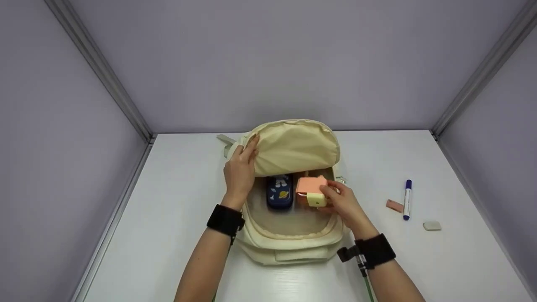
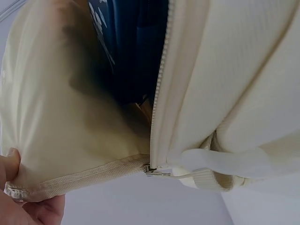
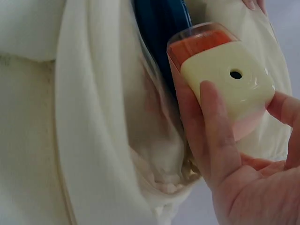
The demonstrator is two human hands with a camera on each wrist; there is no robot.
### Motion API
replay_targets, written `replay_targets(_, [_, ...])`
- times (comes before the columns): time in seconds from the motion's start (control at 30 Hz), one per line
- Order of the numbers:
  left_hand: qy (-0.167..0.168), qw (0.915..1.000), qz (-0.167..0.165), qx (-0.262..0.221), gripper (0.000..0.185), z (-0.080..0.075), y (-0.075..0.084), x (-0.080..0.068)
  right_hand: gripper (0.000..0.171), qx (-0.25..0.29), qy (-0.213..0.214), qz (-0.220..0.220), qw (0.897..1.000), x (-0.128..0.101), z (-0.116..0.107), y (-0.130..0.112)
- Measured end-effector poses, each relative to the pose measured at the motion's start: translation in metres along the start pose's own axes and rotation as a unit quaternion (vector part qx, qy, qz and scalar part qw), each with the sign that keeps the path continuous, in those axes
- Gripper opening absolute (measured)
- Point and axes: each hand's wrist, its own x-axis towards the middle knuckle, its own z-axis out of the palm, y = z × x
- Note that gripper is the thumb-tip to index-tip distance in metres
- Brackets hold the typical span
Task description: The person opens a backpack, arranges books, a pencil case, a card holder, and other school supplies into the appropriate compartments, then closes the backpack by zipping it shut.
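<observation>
A cream backpack point(image 1: 289, 247) lies flat on the white table with its main pocket unzipped. My left hand point(image 1: 241, 167) grips the raised front flap point(image 1: 295, 144) at its left edge and holds it up; in the left wrist view my fingers point(image 2: 23, 211) pinch the flap's hem point(image 2: 84, 174). A dark blue pencil case point(image 1: 279, 191) with space pictures lies inside the pocket. My right hand point(image 1: 340, 200) holds an orange box with a pale yellow end point(image 1: 312, 191) over the opening, beside the case. In the right wrist view, thumb and fingers wrap the orange and yellow box point(image 3: 225, 79).
To the right of the bag lie a pink eraser point(image 1: 394, 205), a blue-capped marker point(image 1: 407, 199) and a grey eraser point(image 1: 432, 225). Grey partition walls close in the table on three sides.
</observation>
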Motion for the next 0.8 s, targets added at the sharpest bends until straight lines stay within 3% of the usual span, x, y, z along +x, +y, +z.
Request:
replay_targets(0.1, [0.002, 1.0, -0.002, 0.001, 0.034, -0.001, 0.0, 0.001, 0.064, 0.03, 0.021, 0.005, 0.999, 0.007, 0.012, 0.004])
replay_targets(0.2, [0.011, 0.9999, 0.001, 0.006, 0.033, -0.001, -0.001, 0.002, 0.064, 0.011, 0.038, -0.005, 0.999, 0.013, 0.021, 0.008])
replay_targets(0.3, [0.016, 0.9998, 0.005, 0.006, 0.034, -0.002, -0.002, 0.004, 0.063, -0.082, 0.063, -0.04, 0.994, 0.018, 0.026, 0.01])
replay_targets(0.4, [0.014, 0.9999, 0.001, 0.003, 0.034, -0.002, -0.002, 0.005, 0.059, -0.187, 0.092, -0.071, 0.975, 0.021, 0.028, 0.01])
replay_targets(0.47, [0.009, 0.9999, -0.005, 0.001, 0.034, -0.002, -0.002, 0.004, 0.056, -0.21, 0.097, -0.075, 0.97, 0.021, 0.028, 0.011])
replay_targets(0.53, [0.003, 0.9999, -0.01, -0.001, 0.034, -0.002, -0.003, 0.003, 0.054, -0.167, 0.079, -0.062, 0.981, 0.02, 0.029, 0.012])
replay_targets(0.63, [-0.001, 0.9999, -0.011, -0.003, 0.034, -0.002, -0.003, 0.002, 0.049, -0.045, 0.049, -0.037, 0.997, 0.014, 0.033, 0.014])
replay_targets(0.7, [0.001, 0.9999, -0.011, -0.003, 0.034, -0.002, -0.003, 0.002, 0.043, 0.025, 0.035, -0.032, 0.999, 0.011, 0.037, 0.013])
replay_targets(0.8, [0.006, 1.0, -0.007, -0.002, 0.034, -0.003, -0.002, 0.003, 0.027, 0.065, 0.023, -0.055, 0.996, 0.008, 0.046, 0.009])
